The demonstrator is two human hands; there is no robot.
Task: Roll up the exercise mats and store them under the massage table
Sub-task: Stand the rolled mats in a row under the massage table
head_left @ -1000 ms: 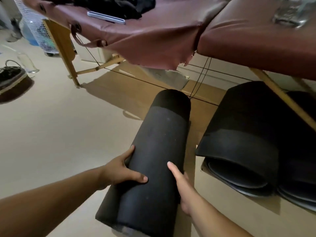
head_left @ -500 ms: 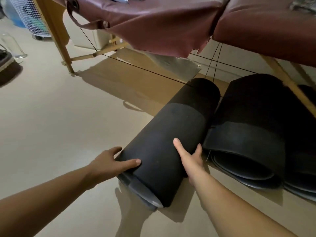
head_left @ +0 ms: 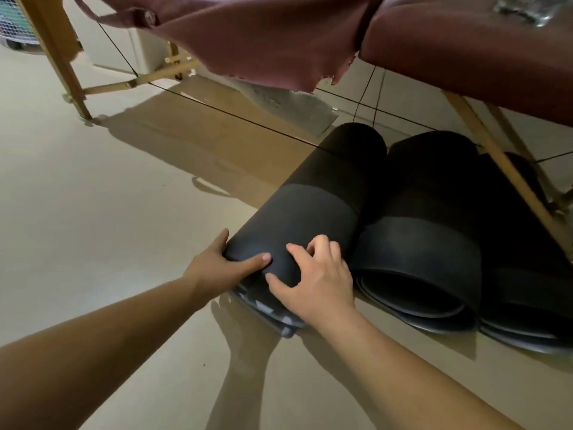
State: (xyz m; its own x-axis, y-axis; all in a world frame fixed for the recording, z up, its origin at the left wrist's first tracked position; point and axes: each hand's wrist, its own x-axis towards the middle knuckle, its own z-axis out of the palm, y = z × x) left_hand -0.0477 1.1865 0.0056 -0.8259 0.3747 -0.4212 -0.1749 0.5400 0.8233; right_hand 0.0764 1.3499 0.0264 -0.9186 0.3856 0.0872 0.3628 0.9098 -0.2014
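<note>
One rolled mat [head_left: 310, 212] is being gripped at its end by the left hand [head_left: 214, 268]; seemingly clutched on top by the right hand [head_left: 319, 283].

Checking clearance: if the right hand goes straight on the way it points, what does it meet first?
The mat: the right hand rests on its near end, fingers curled on it, with nothing between. Further push likely just slides the mat under the table.
</note>
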